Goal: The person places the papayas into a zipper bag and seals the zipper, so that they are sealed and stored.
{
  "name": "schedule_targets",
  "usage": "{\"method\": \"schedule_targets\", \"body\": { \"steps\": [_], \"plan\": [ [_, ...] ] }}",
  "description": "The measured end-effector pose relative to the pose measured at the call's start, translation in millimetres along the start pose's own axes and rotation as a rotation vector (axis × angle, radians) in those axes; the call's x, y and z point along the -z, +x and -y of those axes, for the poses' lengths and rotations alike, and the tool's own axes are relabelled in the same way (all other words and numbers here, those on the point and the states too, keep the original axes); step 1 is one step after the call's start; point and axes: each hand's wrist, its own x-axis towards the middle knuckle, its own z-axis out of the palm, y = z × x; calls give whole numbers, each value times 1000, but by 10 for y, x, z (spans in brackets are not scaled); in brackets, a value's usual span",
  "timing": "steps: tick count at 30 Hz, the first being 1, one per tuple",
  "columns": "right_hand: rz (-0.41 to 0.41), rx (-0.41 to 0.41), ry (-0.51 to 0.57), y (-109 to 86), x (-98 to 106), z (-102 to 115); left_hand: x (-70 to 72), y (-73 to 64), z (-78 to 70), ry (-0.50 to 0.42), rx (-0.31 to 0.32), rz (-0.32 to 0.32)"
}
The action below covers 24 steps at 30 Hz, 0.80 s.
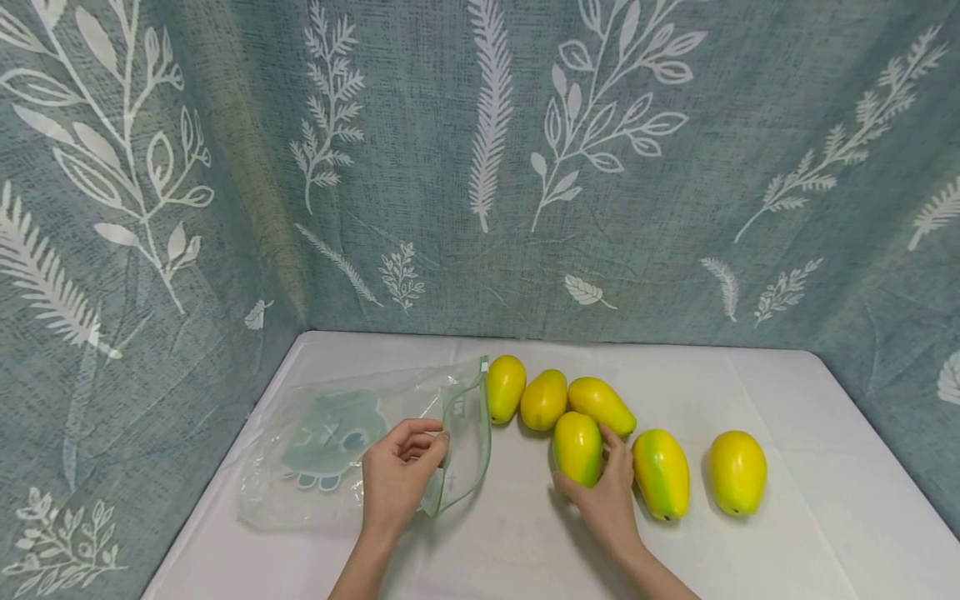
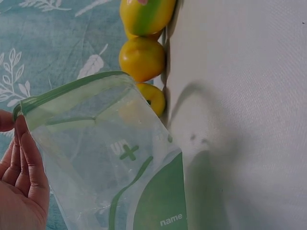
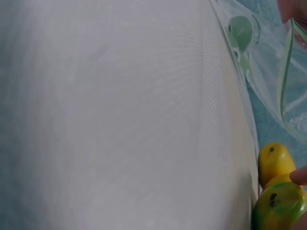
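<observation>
A clear zip bag with green trim and a green cartoon animal print lies at the left of the table, its mouth facing right. My left hand pinches the bag's rim between thumb and fingers, holding the mouth apart; the left wrist view shows this hand at the green zip edge. With thumb and fingers around its sides, my right hand grips a yellow-green mango to the right of the bag's mouth. That mango is partly cut off in the right wrist view, where only fingertips show.
Behind the gripped mango sit three more, a left mango, a middle mango and a tilted mango. Right of my hand are a green-striped mango and a yellow mango. A leaf-patterned curtain surrounds the white table.
</observation>
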Motion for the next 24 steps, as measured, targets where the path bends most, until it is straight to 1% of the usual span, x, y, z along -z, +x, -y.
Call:
{"method": "schedule_targets", "body": {
  "steps": [5, 9, 18, 24],
  "plan": [
    [8, -9, 16, 17, 1, -20, 0, 1, 4, 7, -21, 5],
    [9, -10, 33, 24, 1, -22, 0, 0, 7, 5, -22, 6],
    [6, -33, 62, 26, 0, -11, 9, -10, -9, 7, -5, 0],
    [7, -45, 92, 8, 2, 23, 19, -5, -24, -10, 32, -3]
  ]
}}
